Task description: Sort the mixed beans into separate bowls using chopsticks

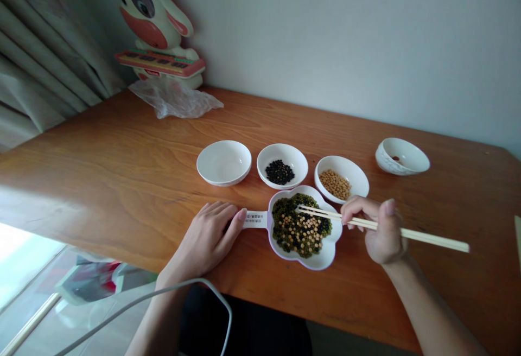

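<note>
My left hand (211,234) is closed around the handle of a flower-shaped dish (325,260) with a purple rim. Mixed green, black and tan beans (301,228) lie in that dish. My right hand (378,228) grips a pair of chopsticks (431,239), whose tips reach down among the beans near the dish's upper part. Whether the tips pinch a bean is too small to tell. Behind the dish stand a white bowl (223,163) with nothing visible in it, a bowl of black beans (301,163) and a bowl of tan soybeans (358,174).
Another white bowl (415,160) with a few brown bits sits farther right. At the back left, a cow-shaped toy keyboard (163,63) stands behind a crumpled plastic bag (179,101). A grey cable (163,291) crosses in front of my left forearm. The wooden table (122,182) meets a wall.
</note>
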